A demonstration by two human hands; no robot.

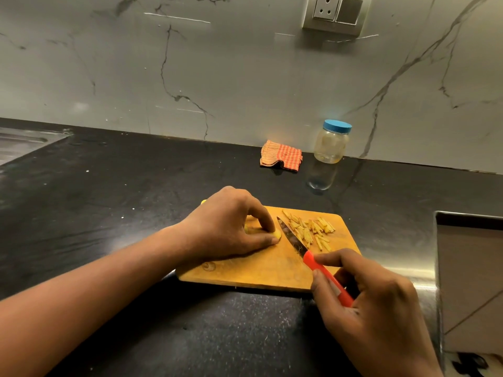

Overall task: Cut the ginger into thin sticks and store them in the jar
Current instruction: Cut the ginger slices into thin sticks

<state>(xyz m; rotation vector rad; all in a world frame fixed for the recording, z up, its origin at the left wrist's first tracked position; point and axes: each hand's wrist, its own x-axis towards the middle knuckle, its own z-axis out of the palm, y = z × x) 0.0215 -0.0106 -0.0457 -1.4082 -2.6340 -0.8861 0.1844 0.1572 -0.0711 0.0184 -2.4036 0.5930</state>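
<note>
While the left hand pins the ginger on the board with curled fingers, the right hand grips the knife; slice thinly, knuckles guiding; the jar stands capped behind

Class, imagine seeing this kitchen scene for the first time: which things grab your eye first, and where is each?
The red-handled knife stands out, gripped by the right hand over the cutting board, its blade beside a heap of ginger sticks. The left hand holds the uncut ginger piece on the board. By the wall are a blue-lidded jar and an orange checked cloth.
</note>
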